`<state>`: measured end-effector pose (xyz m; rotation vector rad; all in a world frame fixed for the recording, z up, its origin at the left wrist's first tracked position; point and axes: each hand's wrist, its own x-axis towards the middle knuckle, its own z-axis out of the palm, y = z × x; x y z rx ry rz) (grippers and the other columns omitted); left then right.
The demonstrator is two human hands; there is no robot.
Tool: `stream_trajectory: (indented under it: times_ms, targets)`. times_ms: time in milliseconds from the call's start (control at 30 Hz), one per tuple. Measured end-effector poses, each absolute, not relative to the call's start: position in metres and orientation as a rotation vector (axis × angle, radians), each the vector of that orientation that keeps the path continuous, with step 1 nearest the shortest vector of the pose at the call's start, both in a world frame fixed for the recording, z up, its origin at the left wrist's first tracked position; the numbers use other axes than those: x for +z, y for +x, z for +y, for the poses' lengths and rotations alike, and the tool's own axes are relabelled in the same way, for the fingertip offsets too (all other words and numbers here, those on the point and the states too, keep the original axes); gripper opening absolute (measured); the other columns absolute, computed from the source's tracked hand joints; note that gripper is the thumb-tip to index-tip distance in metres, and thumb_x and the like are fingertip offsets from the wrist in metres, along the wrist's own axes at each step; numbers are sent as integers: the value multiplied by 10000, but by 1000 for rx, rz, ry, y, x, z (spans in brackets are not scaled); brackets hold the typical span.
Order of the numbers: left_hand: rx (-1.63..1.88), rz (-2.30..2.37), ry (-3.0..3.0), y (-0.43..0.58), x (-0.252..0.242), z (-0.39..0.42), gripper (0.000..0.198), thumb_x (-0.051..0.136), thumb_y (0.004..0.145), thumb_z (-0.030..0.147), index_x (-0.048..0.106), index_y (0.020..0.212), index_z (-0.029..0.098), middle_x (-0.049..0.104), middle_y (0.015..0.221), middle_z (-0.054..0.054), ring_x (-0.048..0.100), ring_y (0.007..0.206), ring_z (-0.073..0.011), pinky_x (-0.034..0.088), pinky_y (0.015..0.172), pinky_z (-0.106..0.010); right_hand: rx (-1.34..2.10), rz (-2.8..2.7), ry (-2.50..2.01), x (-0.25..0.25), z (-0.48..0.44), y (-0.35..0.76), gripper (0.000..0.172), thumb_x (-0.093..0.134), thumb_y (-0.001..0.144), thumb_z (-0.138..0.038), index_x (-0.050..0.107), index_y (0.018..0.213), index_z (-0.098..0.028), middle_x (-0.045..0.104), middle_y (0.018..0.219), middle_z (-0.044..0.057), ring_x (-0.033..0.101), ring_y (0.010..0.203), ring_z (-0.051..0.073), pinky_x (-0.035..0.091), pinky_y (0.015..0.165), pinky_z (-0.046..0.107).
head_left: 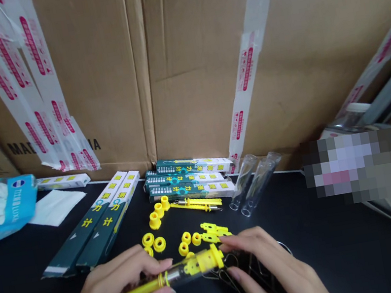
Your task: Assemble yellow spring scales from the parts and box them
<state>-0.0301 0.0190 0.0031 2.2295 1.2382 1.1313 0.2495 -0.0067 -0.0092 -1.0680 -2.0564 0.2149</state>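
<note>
My left hand (pixel 129 287) is closed round a spring scale (pixel 175 274), a clear tube with a yellow rod, a metal spring part and a yellow end cap (pixel 214 257). It tilts slightly up to the right. At the cap end, my right hand (pixel 276 268) curls its index finger and thumb about the cap; the index fingertip meets its edge. Bent metal wire hooks (pixel 238 292) lie under and beside my right hand, partly hidden. Just beyond the tube are yellow rings (pixel 160 244), small yellow collars (pixel 196 239) and flat yellow tabs (pixel 211 237).
Yellow rods with springs (pixel 198 204) and yellow caps (pixel 154 221) lie farther back, before stacked boxes (pixel 191 190). Two clear tubes (pixel 258 186) lean at right. Two green-and-white boxes (pixel 96 228) and a blue tissue pack (pixel 20 200) are left. Large cardboard (pixel 186 68) stands behind the black table.
</note>
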Motion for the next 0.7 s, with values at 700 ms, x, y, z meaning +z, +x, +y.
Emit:
stream_trajectory:
  times_ms: [700]
  targets:
    - [1104,1232,1436,-43,6,36,396,714,835,613,710,1010,258,691,633,32,378,413,-55,245,338,-108,-28,-2156,-1066,-5,1,241,331,609,937,-93,580,1240,-221,752,1039,52,659,944,232,592,813,330]
